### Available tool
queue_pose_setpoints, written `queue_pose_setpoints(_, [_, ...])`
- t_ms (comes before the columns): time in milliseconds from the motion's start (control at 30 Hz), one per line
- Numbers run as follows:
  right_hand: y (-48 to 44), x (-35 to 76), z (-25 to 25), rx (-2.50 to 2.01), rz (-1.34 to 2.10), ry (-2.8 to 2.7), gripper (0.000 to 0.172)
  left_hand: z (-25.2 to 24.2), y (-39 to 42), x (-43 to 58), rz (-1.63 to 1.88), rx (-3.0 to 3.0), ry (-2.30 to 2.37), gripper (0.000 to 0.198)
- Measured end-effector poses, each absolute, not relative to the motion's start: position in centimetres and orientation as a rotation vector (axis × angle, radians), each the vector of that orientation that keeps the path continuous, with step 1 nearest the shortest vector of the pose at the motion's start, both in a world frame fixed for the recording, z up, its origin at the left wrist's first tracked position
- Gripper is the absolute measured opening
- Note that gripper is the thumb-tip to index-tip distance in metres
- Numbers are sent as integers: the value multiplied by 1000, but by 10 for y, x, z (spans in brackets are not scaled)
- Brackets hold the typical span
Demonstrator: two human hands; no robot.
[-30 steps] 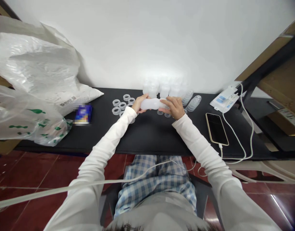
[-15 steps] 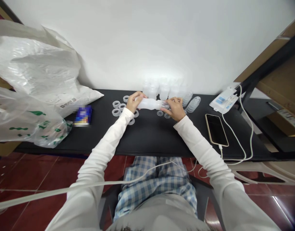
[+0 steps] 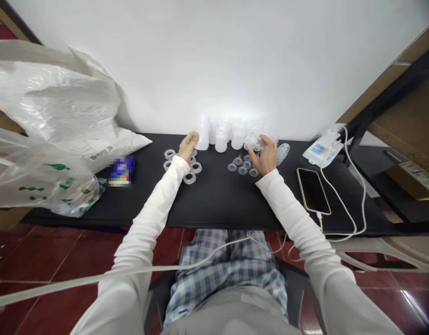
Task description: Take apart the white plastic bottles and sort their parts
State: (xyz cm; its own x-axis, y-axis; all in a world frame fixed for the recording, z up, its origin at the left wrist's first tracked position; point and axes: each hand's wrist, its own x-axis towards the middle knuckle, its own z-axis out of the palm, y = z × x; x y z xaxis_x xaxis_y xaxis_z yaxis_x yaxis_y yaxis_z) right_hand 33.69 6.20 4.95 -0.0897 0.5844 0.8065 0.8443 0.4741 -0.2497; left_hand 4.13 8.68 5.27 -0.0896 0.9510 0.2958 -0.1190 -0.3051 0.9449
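Black table (image 3: 214, 200), bottle (image 3: 203, 134) upright between hands (image 3: 188, 146) (image 3: 266, 155), left grasping it, right grasping clear cover (image 3: 251, 141)

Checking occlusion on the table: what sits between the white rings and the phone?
Head view: the small clear discs and then the right sleeve lie between the white rings and the phone.

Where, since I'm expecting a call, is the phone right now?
In the head view, the phone lies on the right side of the black table, right of the right hand, with a white cable plugged into its near end.
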Motion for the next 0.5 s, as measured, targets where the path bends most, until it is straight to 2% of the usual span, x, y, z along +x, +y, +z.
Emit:
queue_pose_setpoints(200, [71,339,41,-1143,-298,-1645,65,27,91,77,1459,1534,1116,78])
queue_pose_setpoints(367, [73,345,40,-1189,-319,-1616,60,18,89,108,1440,1662,1312,61])
queue_pose_setpoints(500, [69,346,46,-1214,-365,-1609,57,17,83,121,1483,1671,1447,56])
